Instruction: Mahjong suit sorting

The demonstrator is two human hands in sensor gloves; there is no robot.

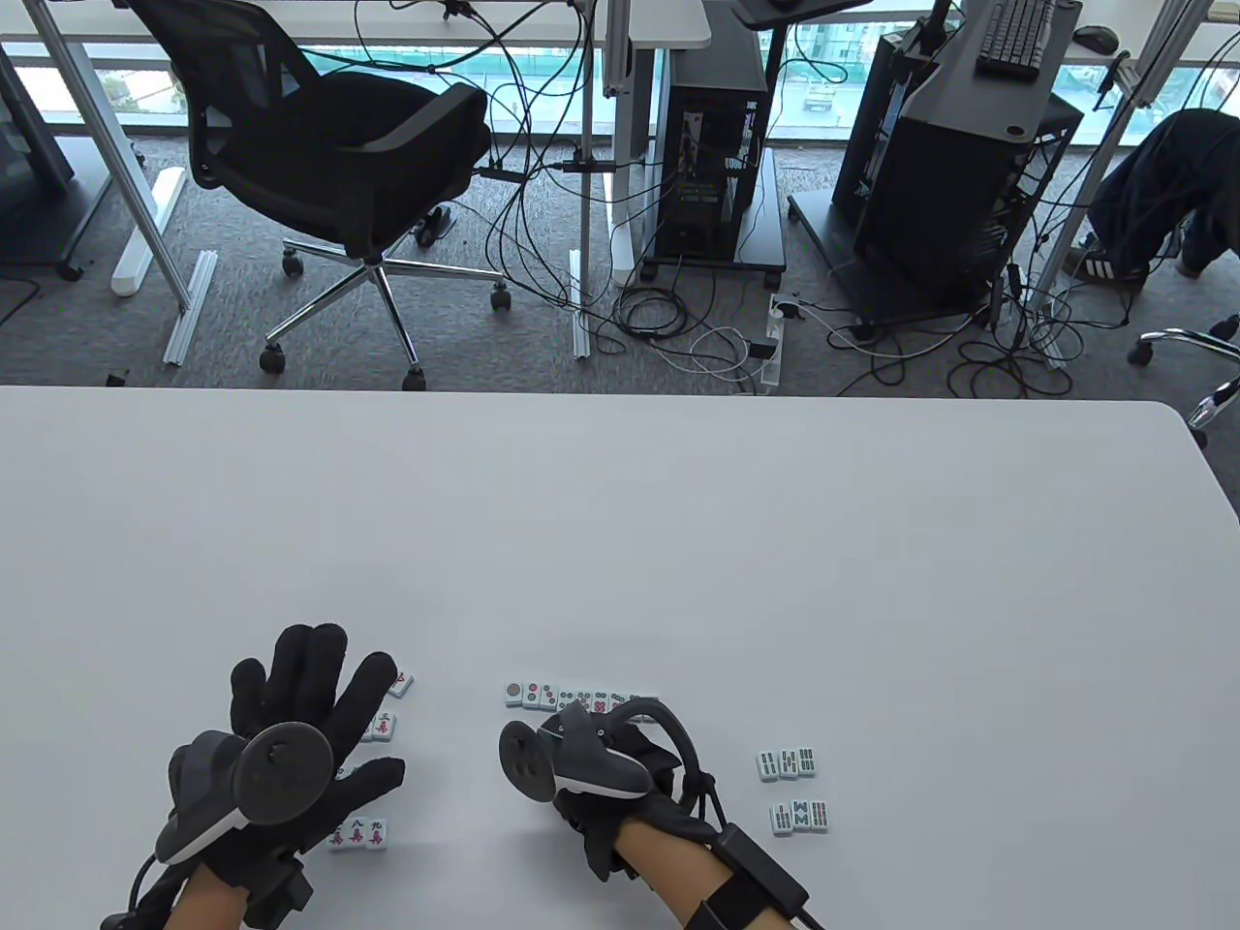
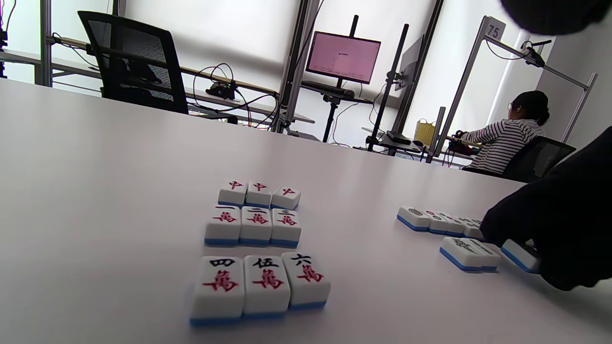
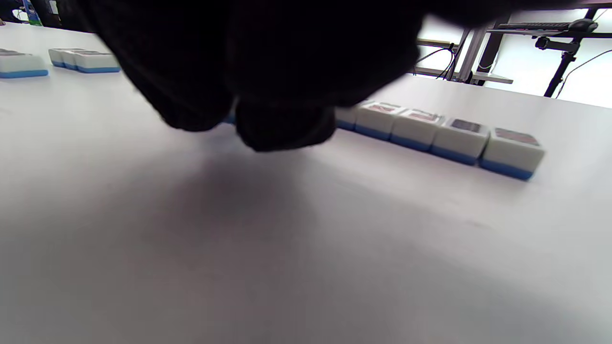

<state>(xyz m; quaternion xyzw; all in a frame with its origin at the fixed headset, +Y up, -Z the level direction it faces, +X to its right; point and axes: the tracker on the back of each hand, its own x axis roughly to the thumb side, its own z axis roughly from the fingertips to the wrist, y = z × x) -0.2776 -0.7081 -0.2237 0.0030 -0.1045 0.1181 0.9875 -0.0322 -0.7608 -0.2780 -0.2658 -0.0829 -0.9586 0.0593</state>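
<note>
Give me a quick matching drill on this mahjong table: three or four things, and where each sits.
Things:
1. white mahjong tiles with red character marks
2. long row of white circle-suit tiles
3. white bamboo-suit tiles in two short rows
4. gloved left hand

Places:
A. far right of the table
B. just beyond the gloved right hand
C. spread flat over the left tile group
D. three rows of three at the left

Pairs: 1-D, 2-B, 3-A, 4-C

A black mesh office chair (image 1: 339,165) stands on grey carpet (image 1: 542,339) beyond the white table (image 1: 620,523). Cables (image 1: 678,329) tangle beneath desks by bright windows (image 1: 542,58), near what look like computer towers (image 1: 712,165).
</note>
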